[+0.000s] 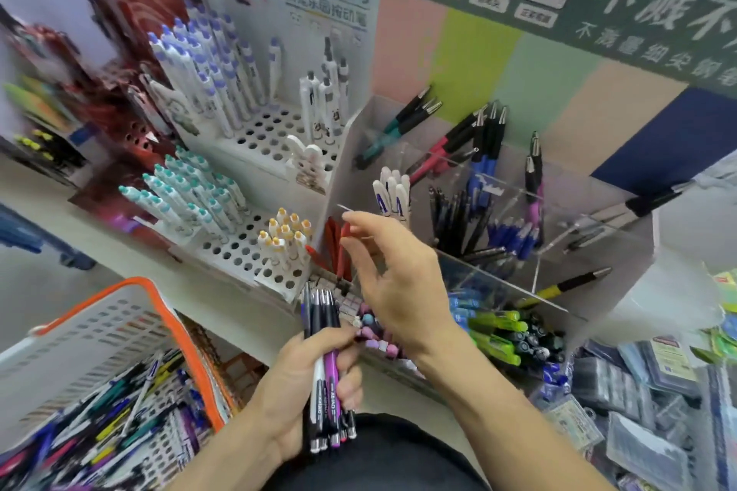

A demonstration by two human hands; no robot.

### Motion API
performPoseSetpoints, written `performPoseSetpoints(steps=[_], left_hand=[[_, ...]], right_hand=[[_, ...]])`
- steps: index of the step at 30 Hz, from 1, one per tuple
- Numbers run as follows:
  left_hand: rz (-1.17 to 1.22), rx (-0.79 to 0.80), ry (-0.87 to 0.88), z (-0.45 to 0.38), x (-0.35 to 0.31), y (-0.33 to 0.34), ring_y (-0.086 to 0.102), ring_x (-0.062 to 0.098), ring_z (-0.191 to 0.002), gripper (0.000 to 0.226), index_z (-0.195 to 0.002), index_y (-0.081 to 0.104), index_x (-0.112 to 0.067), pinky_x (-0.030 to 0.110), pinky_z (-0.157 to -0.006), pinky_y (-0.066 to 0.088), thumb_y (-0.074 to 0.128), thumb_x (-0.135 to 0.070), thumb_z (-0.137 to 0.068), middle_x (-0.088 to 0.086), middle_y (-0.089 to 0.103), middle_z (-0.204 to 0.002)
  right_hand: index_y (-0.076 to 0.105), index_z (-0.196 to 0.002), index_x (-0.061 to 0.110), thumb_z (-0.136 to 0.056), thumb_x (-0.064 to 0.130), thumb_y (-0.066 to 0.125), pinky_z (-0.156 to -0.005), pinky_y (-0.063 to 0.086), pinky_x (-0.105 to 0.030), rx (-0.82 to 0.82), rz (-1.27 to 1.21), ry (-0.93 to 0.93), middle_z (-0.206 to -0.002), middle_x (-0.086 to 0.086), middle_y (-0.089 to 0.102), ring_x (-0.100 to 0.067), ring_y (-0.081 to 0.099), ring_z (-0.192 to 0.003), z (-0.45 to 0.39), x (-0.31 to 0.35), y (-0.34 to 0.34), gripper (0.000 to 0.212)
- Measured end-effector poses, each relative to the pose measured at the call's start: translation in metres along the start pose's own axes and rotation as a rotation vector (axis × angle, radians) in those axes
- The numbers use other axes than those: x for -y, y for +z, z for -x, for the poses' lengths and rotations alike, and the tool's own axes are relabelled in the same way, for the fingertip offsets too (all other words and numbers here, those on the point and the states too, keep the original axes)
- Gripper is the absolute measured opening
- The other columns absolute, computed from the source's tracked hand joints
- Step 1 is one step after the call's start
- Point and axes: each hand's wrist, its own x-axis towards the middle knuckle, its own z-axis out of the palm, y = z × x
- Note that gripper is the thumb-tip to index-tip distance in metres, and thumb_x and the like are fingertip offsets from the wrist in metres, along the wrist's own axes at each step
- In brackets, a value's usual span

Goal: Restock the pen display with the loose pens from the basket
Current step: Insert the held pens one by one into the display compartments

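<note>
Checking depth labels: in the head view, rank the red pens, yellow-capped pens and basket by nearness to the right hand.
From the right hand:
1. Red pens, just left of its fingers.
2. Yellow-capped pens, further left in the white rack.
3. Basket, far lower left.

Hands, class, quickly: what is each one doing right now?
Left hand: closed round a bundle of black, white and purple plastic pens.
Right hand: open, fingers relaxed, holding nothing.
</note>
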Motion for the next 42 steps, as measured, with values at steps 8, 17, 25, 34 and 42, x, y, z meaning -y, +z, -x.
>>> performPoseSetpoints(steps=[8, 17, 25, 34, 42], left_hand=[[0.048, 0.002, 0.036, 0.005, 0.000, -0.009, 0.040, 0.019, -0.040, 0.033, -0.063, 0.050, -0.011, 0.030, -0.043, 0.038, 0.082, -0.020, -0.066, 0.006, 0.036, -0.056], [-0.027, 0.068, 0.040, 0.010, -0.003, -0.004, 0.043, 0.022, -0.048, 0.019, -0.080, 0.054, -0.005, 0.032, -0.049, 0.043, 0.069, -0.017, -0.081, 0.012, 0.046, -0.061], [-0.040, 0.223, -0.009, 0.011, -0.005, -0.005, 0.057, 0.029, -0.060, 0.023, -0.089, 0.063, 0.001, 0.036, -0.058, 0.051, 0.073, -0.019, -0.082, 0.020, 0.055, -0.078], [-0.079, 0.303, -0.108, 0.003, -0.003, -0.001, 0.059, 0.033, -0.069, 0.027, -0.095, 0.064, 0.006, 0.038, -0.064, 0.050, 0.071, -0.013, -0.077, 0.024, 0.058, -0.084], [-0.304, 0.276, -0.037, -0.004, -0.003, 0.001, 0.061, 0.032, -0.073, 0.024, -0.102, 0.070, 0.004, 0.037, -0.069, 0.056, 0.071, -0.009, -0.082, 0.028, 0.061, -0.091]], right_hand=[[0.065, -0.123, 0.004, -0.099, 0.006, 0.066, -0.074, 0.059, -0.042, -0.008, 0.091, -0.028, -0.103, -0.007, 0.070, -0.023, 0.069, -0.087, -0.013, -0.003, 0.016, 0.024], [0.057, -0.135, 0.013, -0.101, 0.012, 0.057, -0.072, 0.055, -0.049, 0.327, 0.306, 0.151, -0.101, -0.013, 0.070, -0.040, 0.067, -0.085, 0.006, -0.027, 0.039, 0.034], [0.071, -0.097, 0.018, -0.104, 0.026, 0.060, -0.066, 0.055, -0.029, 0.349, -0.206, 0.526, -0.076, -0.001, 0.071, -0.008, 0.066, -0.066, 0.030, 0.004, -0.010, 0.016], [0.076, -0.105, 0.015, -0.093, 0.008, 0.073, -0.066, 0.056, -0.026, 0.333, -0.466, 0.785, -0.091, -0.012, 0.075, -0.013, 0.068, -0.076, 0.046, 0.006, -0.037, 0.015], [0.079, -0.102, 0.016, -0.093, 0.007, 0.073, -0.071, 0.062, -0.030, 0.214, -0.421, 0.838, -0.090, 0.000, 0.080, -0.026, 0.076, -0.084, 0.053, 0.008, -0.055, 0.014]])
